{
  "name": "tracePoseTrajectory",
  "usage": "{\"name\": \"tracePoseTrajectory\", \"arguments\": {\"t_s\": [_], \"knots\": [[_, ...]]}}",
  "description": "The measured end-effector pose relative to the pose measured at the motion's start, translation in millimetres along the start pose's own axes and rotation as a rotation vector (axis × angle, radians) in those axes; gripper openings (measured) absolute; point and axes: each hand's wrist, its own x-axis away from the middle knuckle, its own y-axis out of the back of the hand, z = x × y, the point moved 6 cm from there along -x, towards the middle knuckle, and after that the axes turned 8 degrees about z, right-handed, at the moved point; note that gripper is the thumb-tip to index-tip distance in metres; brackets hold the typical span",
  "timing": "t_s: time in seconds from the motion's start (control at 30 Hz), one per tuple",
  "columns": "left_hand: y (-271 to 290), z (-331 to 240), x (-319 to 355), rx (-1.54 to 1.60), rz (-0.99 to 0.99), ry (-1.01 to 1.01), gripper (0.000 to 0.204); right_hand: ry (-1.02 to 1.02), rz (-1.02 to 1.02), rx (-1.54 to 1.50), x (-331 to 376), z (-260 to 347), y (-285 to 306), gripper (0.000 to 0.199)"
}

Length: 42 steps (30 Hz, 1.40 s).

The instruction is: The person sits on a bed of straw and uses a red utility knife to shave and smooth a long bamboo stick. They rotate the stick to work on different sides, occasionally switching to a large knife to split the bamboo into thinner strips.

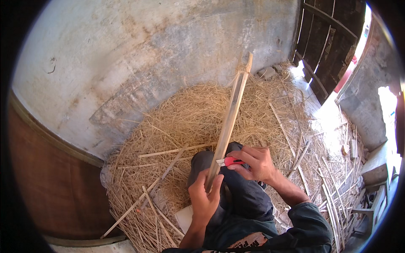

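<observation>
A long split bamboo piece (232,111) slants up and away from my lap, its far end notched into two prongs. My left hand (204,194) is wrapped round its near end. In my right hand (255,162) is a red utility knife (233,161), its pale blade touching the bamboo's right side just above my left hand. My bent knees in dark trousers (249,198) lie beneath both hands.
Straw and shavings (181,114) cover the floor, with loose bamboo strips (168,162) strewn on both sides. A stained plaster wall (126,55) rises ahead. A brown panel (55,177) stands left; a dark plank door (327,46) is at the far right.
</observation>
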Motion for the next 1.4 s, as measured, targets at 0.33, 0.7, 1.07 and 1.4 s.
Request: {"name": "tracePoseTrajectory", "arguments": {"t_s": [0.33,0.7,1.07,1.4], "knots": [[-1.2,-11.0,-2.2,-0.139,-0.043,-0.06,0.022,-0.036,-0.073,0.091,-2.7,1.0,5.2,0.03],[0.5,-8.6,7.7,-0.228,0.035,0.076,0.024,-0.231,-0.296,0.141,-4.4,-60.1,20.4,0.023],[2.2,22.6,23.2,-0.108,0.073,0.173,0.026,-0.43,-0.212,-0.273,-19.2,-98.8,24.0,0.023],[-2.5,-0.9,-1.7,-0.175,-0.054,-0.072,0.027,-0.024,-0.006,0.068,-1.9,-3.5,-4.2,0.03]]}}
